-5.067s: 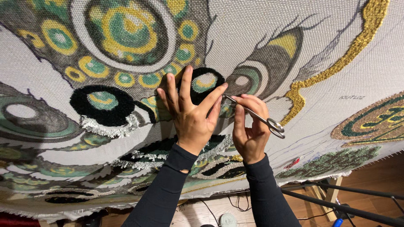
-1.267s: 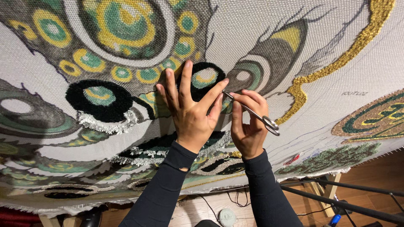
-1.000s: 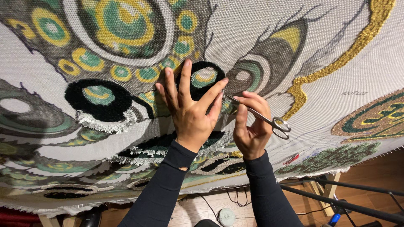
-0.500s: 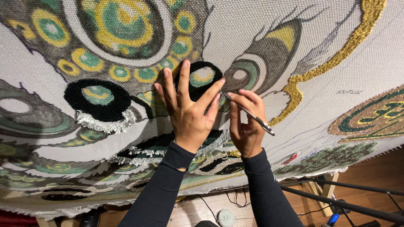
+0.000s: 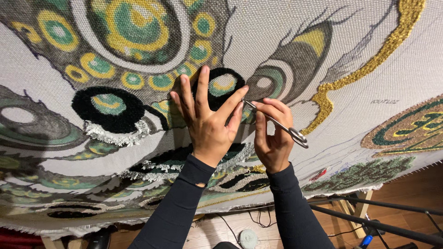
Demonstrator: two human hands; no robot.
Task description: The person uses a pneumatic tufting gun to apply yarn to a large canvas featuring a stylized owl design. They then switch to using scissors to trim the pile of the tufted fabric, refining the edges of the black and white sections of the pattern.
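Two bare hands work a large tufted rug of green, yellow, black and grey circles (image 5: 138,55), stretched on a frame. Left hand (image 5: 210,127) lies flat on the pile, fingers (image 5: 203,85) spread wide, holding nothing. Right hand (image 5: 272,138) has its fingers closed on one pair of slim metal scissors (image 5: 277,124): long axis diagonal, tips pointing up-left at the rug's black tuft beside the left forefinger, handle loops lower-right.

The scissors' (image 5: 277,123) blade tips vanish behind the left hand (image 5: 207,124) at nine o'clock; the tufted rug (image 5: 369,92) is cropped on three sides; its small lettering is unreadable.
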